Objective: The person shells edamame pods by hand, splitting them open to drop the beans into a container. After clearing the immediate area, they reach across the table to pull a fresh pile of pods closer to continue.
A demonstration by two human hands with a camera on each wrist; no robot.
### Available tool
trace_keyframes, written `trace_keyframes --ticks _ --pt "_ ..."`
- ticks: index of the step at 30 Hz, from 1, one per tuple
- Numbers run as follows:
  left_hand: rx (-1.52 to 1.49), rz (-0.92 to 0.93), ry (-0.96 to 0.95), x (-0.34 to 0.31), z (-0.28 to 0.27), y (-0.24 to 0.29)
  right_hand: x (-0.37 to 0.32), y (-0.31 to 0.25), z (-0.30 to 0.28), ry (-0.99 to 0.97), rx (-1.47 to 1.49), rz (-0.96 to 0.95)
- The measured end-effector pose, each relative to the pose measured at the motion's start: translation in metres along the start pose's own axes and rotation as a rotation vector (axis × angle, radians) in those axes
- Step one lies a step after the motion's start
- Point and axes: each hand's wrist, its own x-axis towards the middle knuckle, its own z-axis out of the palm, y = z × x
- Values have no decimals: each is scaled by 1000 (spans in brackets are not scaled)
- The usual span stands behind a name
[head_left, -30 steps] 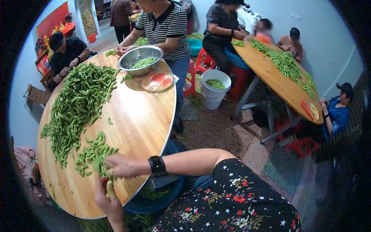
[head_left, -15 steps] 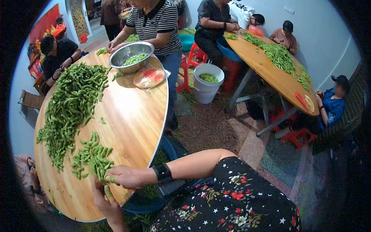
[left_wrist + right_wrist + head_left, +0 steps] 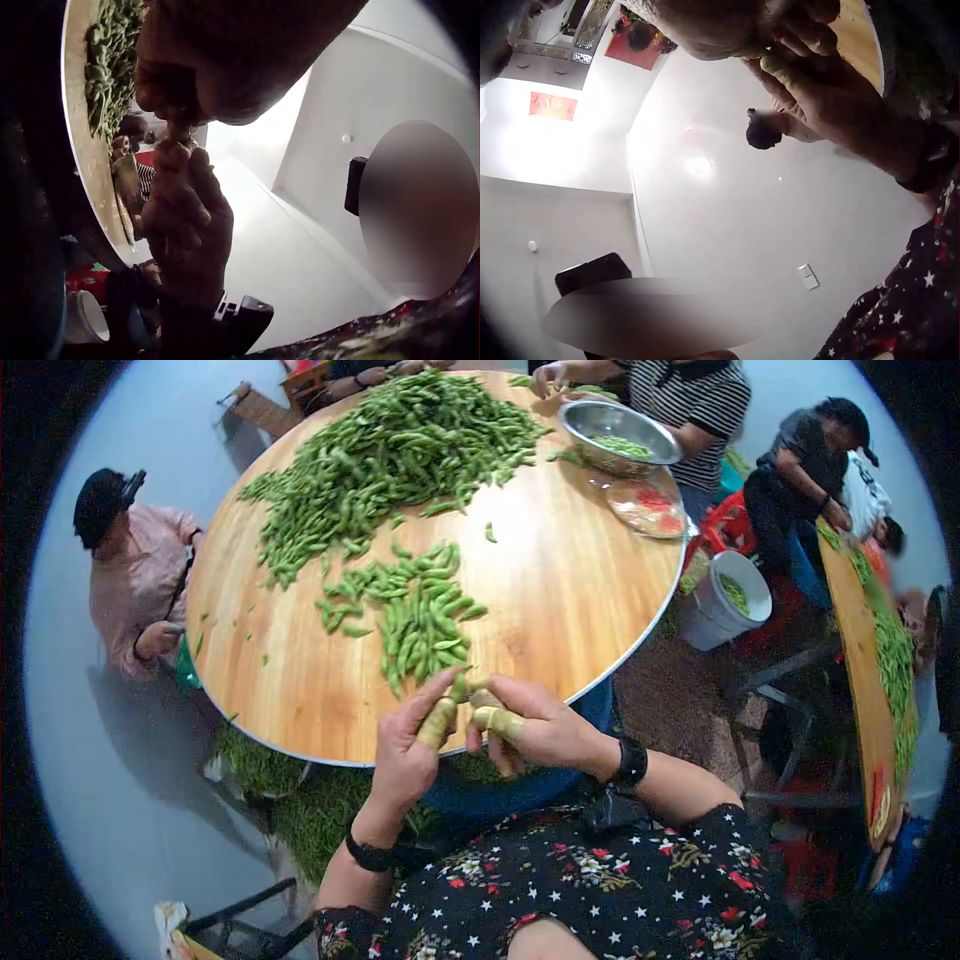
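In the head view, my left hand (image 3: 408, 752) pinches a green pod (image 3: 459, 688) at the round table's near edge. My right hand (image 3: 548, 732) meets it from the right, fingertips pinching the pod's other end; both thumbs have yellowish-green coverings. Just beyond lies a small group of loose pods (image 3: 425, 622), with a large heap of pods (image 3: 400, 455) farther back. The left wrist view shows my left hand (image 3: 225, 56) above, touching my right hand (image 3: 187, 217). In the right wrist view, my right hand (image 3: 712, 22) partly covers the contact with my left hand (image 3: 836, 97).
A metal bowl (image 3: 620, 440) of shelled beans and a round plastic-covered item (image 3: 645, 510) are at the round table's (image 3: 560, 610) far right. A white bucket (image 3: 725, 600) stands beyond its right edge. People sit around, and a second table (image 3: 850, 630) is at right.
The head view has turned, bringing the table toward the centre. My right hand has left the loose pods; both hands now meet fingertip to fingertip around one pod near my body.
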Motion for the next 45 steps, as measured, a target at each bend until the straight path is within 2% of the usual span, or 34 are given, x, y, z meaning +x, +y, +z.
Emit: trace_keyframes --ticks 2,7,9,10,12,13,14,15,16,17,19,20,21,23,28,30,31,33,34,35,37,39,41,45 --pt "-30 52 -46 -1 3 -1 0 -3 3 16 -3 29" --pt "-39 20 -55 -1 4 2 1 3 2 27 129 64" --pt "111 190 -57 -1 2 -2 0 2 2 16 91 52" --pt "112 186 -54 -4 2 1 -1 2 2 12 51 37" --pt "696 656 -5 -11 3 9 -5 -2 6 17 -9 21" --pt "695 650 -4 -13 5 7 -6 -3 7 23 -71 4" --pt "466 468 -25 -15 7 5 -6 -1 7 20 -69 9" --pt "237 287 -45 -17 7 4 -4 1 5 2 109 103" --pt "-216 -190 -122 -15 1 12 -2 3 3 -16 287 197" --pt "-216 -190 -121 -13 -3 7 -1 5 2 -18 287 198" --pt "-510 -200 -242 -7 -4 -4 2 8 -1 -39 440 239" --pt "-200 -164 -121 -9 0 -6 3 14 -3 -55 450 233" --pt "-200 -164 -121 -8 2 -9 3 12 -2 -55 450 233" --pt "741 749 118 -5 4 -18 5 7 0 57 282 283" --pt "689 687 200 -4 9 -14 5 7 8 81 198 268" --pt "-110 -147 113 -2 6 -15 5 9 6 106 128 242" --pt "-111 -147 114 0 7 -17 6 10 2 112 42 248" --pt "89 82 111 4 9 -25 7 16 -1 119 -45 252" --pt "250 162 113 5 9 -28 7 23 -1 263 -384 -15" --pt "250 163 112 5 10 -27 7 26 -1 402 -718 -288" --pt "495 435 136 6 13 -22 10 19 -4 418 -751 -327" --pt "506 441 92 2 15 -14 13 17 -6 431 -781 -366" --pt "520 450 50 -2 17 -13 16 23 -10 330 -904 -394" --pt "565 481 30 -4 24 -9 17 27 -13 348 -903 -510"
